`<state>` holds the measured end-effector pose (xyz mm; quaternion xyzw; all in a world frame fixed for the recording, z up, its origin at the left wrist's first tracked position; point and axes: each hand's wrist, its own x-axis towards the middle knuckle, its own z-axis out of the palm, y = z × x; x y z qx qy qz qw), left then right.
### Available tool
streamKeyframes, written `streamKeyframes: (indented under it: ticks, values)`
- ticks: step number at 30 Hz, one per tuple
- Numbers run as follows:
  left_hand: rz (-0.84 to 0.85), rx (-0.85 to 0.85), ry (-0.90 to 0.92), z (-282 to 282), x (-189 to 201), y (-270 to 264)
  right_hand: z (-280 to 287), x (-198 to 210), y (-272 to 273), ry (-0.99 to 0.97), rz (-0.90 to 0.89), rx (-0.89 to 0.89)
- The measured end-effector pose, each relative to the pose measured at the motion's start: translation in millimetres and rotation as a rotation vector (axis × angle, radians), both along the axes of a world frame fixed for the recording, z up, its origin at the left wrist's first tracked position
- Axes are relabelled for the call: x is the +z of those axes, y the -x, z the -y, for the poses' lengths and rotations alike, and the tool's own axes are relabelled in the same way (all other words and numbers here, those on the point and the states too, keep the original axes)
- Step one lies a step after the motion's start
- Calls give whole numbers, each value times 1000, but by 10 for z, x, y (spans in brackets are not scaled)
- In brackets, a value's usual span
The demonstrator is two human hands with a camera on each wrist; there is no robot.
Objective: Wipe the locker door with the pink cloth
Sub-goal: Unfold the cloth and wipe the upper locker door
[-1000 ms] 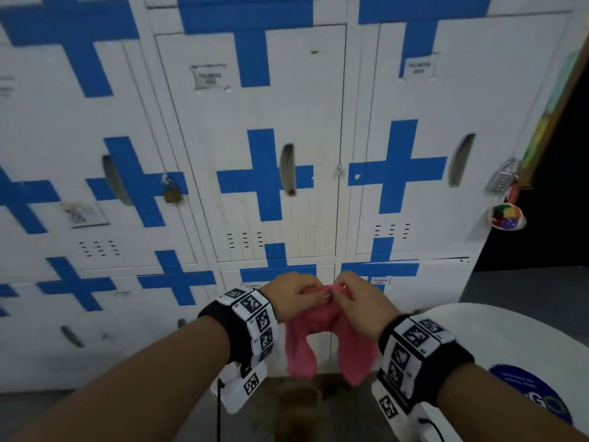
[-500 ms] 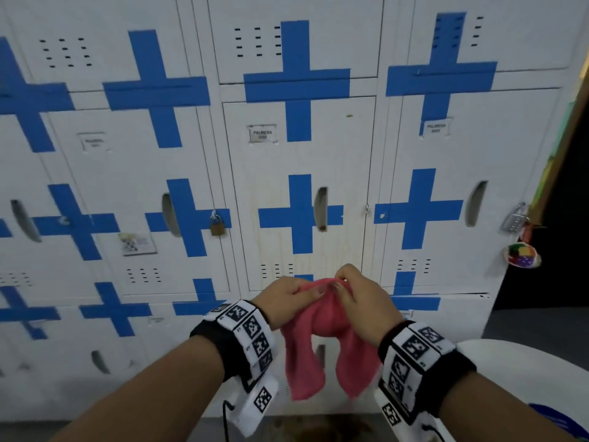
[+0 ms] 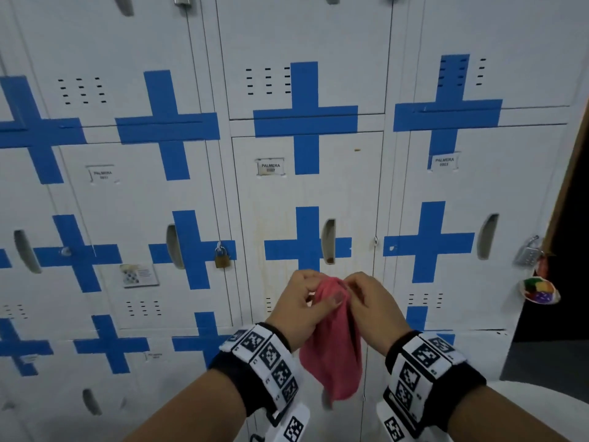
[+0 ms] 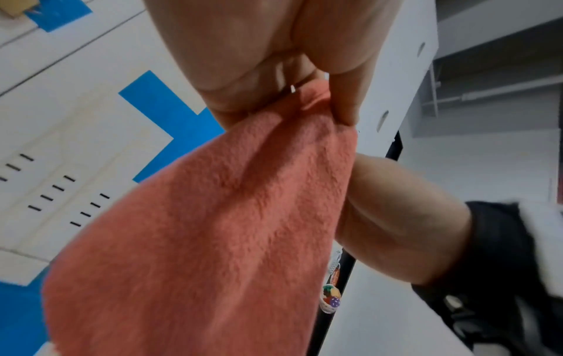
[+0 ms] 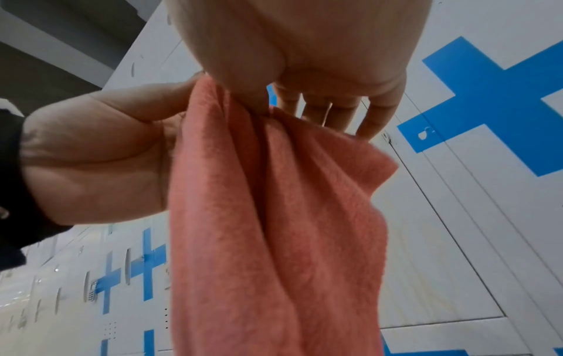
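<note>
The pink cloth (image 3: 333,349) hangs bunched between both hands, a little in front of the lockers. My left hand (image 3: 302,304) pinches its top edge between thumb and fingers. My right hand (image 3: 366,301) pinches the same top edge from the right. The cloth (image 4: 213,228) drapes down from the left fingers (image 4: 243,96) in the left wrist view. In the right wrist view the cloth (image 5: 274,228) hangs in folds below my right thumb (image 5: 252,72). The middle locker door (image 3: 306,193), white with a blue cross, stands shut straight ahead and shows faint yellowish streaks.
A brass padlock (image 3: 221,258) hangs on the locker to the left. A combination lock (image 3: 527,253) and a coloured charm (image 3: 538,290) hang at the right end of the lockers. A white round surface (image 3: 541,406) lies at the lower right.
The view has tilted upward, so the lockers sit lower in frame. Both hands have risen with the cloth and keep pinching its top edge, close together.
</note>
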<state>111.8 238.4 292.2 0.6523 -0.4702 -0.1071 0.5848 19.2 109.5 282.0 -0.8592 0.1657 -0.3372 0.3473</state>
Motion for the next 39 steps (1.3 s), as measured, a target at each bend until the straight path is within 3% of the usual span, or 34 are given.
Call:
streamKeyframes:
  ticks: [2, 6, 12, 17, 20, 25, 29, 39]
  values:
    - [20, 59, 28, 50, 14, -69, 49, 33, -72, 13, -9, 8]
    - [-141, 78, 164, 142, 137, -125, 129, 67, -211, 51, -34, 11]
    - [-215, 162, 274, 273, 380, -307, 316, 109, -375, 126, -34, 31]
    - [174, 398, 300, 314, 654, -661, 520, 288, -451, 212, 39, -5]
    - [384, 528, 220, 259, 814, -891, 722, 406, -552, 274, 130, -85]
    - [477, 664, 69, 223, 902, -1292, 999, 697, -717, 405, 205, -220]
    - [523, 738, 68, 284, 1009, -1439, 1156, 824, -827, 484, 213, -303]
    - [707, 1039, 88, 231, 1085, -1713, 1338, 489, -1009, 590, 99, -331]
